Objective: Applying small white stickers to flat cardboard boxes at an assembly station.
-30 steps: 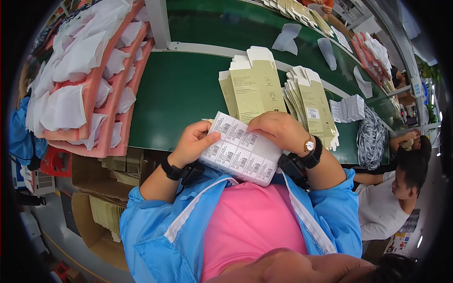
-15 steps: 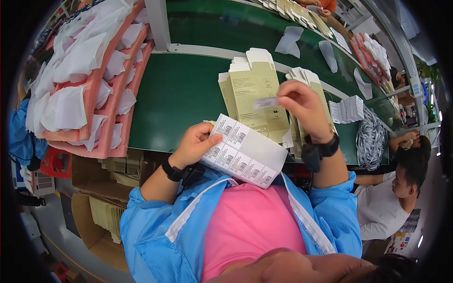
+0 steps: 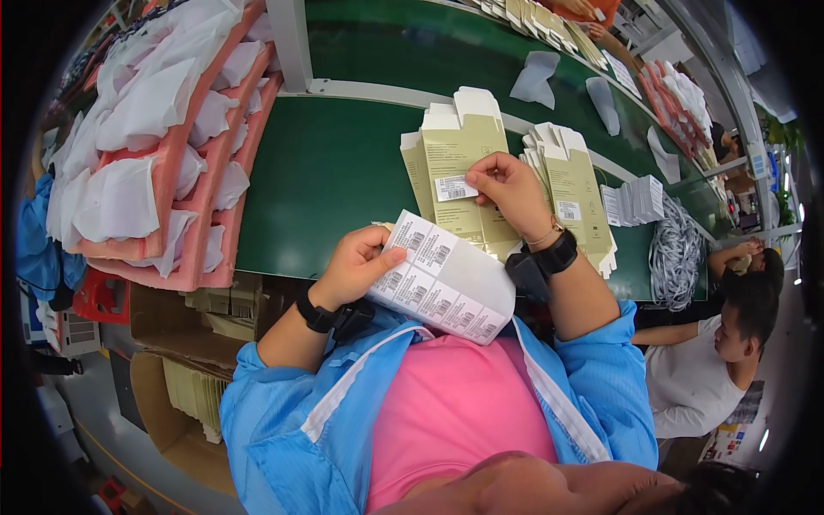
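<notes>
My left hand (image 3: pixel 356 268) grips the left edge of a white label sheet (image 3: pixel 468 279), thumb on top. Rows of barcode labels cover part of that sheet, and its upper right portion is bare backing. Over a flat olive-green carton (image 3: pixel 442 148), my right hand (image 3: pixel 506 193) pinches the right end of a single barcode label (image 3: pixel 455 188). The label lies flat against the carton's printed face, or just above it; I cannot tell whether it sticks. More flat cartons lie beneath. To the right, a second carton stack (image 3: pixel 577 180) has a barcode label on its top piece.
Pink foam trays (image 3: pixel 202 206) with white-wrapped items are stacked at left. On the right are white folded papers (image 3: pixel 639 200) and a heap of grey cables (image 3: pixel 675 257). Thin white sheets (image 3: pixel 534 77) rest on the green belt beyond. A cardboard box (image 3: pixel 176 403) stands below left; a person (image 3: pixel 699 369) sits at right.
My right hand has come down and left, bringing the label from the air onto or close over the carton. My left hand and the label sheet have barely moved. White sheets on the belt shifted right.
</notes>
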`<state>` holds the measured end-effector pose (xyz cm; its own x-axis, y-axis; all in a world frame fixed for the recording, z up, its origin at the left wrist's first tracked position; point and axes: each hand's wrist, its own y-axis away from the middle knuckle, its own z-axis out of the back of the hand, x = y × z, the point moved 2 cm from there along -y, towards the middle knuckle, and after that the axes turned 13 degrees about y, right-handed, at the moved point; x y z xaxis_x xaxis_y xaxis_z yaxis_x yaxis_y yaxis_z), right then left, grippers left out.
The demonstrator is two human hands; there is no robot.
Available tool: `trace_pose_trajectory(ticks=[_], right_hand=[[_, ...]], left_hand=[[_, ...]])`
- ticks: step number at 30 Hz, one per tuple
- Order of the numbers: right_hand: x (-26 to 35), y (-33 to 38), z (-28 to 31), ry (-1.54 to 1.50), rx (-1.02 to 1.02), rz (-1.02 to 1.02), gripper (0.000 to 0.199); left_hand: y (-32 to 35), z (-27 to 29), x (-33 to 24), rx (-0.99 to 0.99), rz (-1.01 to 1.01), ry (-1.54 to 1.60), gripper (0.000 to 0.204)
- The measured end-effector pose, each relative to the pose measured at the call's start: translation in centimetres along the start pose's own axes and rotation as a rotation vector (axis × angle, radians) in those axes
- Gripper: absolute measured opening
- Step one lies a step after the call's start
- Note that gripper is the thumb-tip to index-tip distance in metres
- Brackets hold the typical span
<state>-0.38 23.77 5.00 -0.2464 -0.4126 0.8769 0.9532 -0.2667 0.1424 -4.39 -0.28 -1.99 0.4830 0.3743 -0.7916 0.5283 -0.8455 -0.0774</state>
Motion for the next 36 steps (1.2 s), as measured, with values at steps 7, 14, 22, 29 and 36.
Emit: trace_pose_trajectory(ticks=[7, 14, 22, 29, 36], right_hand=[[0.4, 0.2, -0.6, 0.307, -0.045, 0.033, 0.010], [2.4, 1.4, -1.4, 0.855, -0.240, 0.514, 0.005], [5.7, 6.3, 4.2, 0.807, -0.569, 0.520, 0.007], [-0.9, 7.4, 12.1, 0.744, -0.445, 0.209, 0.022], [-7.3, 8.0, 11.5, 0.792, -0.373, 0.093, 0.041]], left_hand=[[-0.1, 0.1, -0.1, 0.000, 0.019, 0.000, 0.015], [0.0, -0.4, -0.3, -0.015, 0.009, -0.018, 0.016], [0.2, 0.0, 0.0, -0.011, 0.013, -0.017, 0.017], [0.1, 0.0, -0.1, -0.015, -0.001, -0.064, 0.012], [-0.1, 0.2, 0.2, -0.028, -0.002, -0.049, 0.012]])
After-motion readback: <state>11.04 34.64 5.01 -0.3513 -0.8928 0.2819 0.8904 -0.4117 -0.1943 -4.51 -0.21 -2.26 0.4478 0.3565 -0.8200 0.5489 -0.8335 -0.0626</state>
